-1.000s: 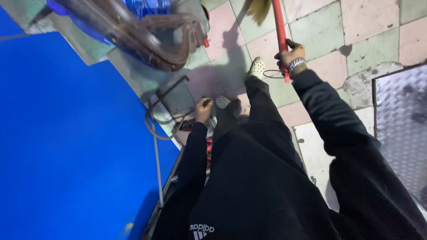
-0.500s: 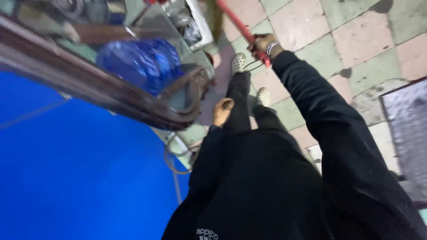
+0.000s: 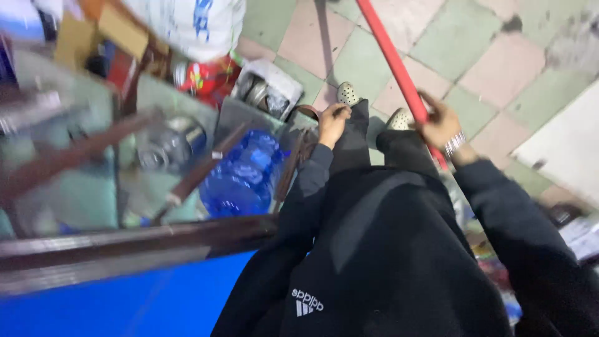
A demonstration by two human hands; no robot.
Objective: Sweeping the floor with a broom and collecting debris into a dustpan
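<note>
A person in a black top is standing on a tiled floor [image 3: 493, 68], looking down past both feet; the right hand [image 3: 440, 120] is clamped around a red pole [image 3: 399, 72] that is slanting up and away across the tiles, its lower end hidden behind the sleeve; the left hand [image 3: 332, 123] is hanging loosely curled at the thigh, fingers together, gripping nothing that can be seen. Judging by this hold, the pole is best steered with the wrist kept firm and the stroke kept clear of the 2 pale shoes [image 3: 347, 95] just beside it, and clear of the clutter crowding the left side (the picture is blurred there). In that clutter a blue water jug [image 3: 244, 175] is lying among wooden bars [image 3: 193, 175], whether full or not being impossible to tell; a white box [image 3: 265, 87] nearby is holding what is looking like metal tins; a white sack [image 3: 193, 25] is sitting behind it, its contents hidden.
</note>
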